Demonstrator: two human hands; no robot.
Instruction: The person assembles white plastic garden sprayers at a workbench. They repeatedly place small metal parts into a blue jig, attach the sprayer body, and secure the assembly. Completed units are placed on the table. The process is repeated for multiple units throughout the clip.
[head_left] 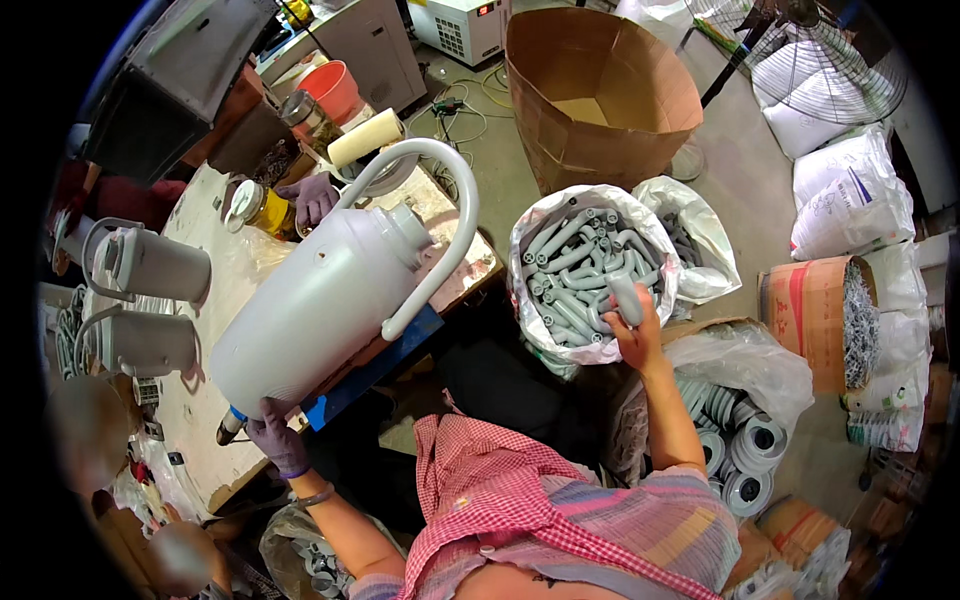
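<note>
A large grey plastic can (310, 300) with a neck and a big curved handle (465, 220) lies tilted over the table edge, its neck toward the far right. At its lower end my left hand (278, 442), in a purple-grey glove, grips the rim; part of the fingers is hidden. Beside that hand a blue and dark tool tip (234, 424) pokes out. My bare right hand (641, 338) is closed around a short grey plastic tube (626, 297), above a white sack (522, 268) full of similar curved tubes (575, 285).
Two smaller grey cans (150, 340) stand on the table (215, 460) at left. Another person's gloved hand (315, 197) is beyond the large can. A tall cardboard box (590, 150) stands behind the sack. Grey round parts (745, 450) fill a bag at right; a fan (830, 75) stands far right.
</note>
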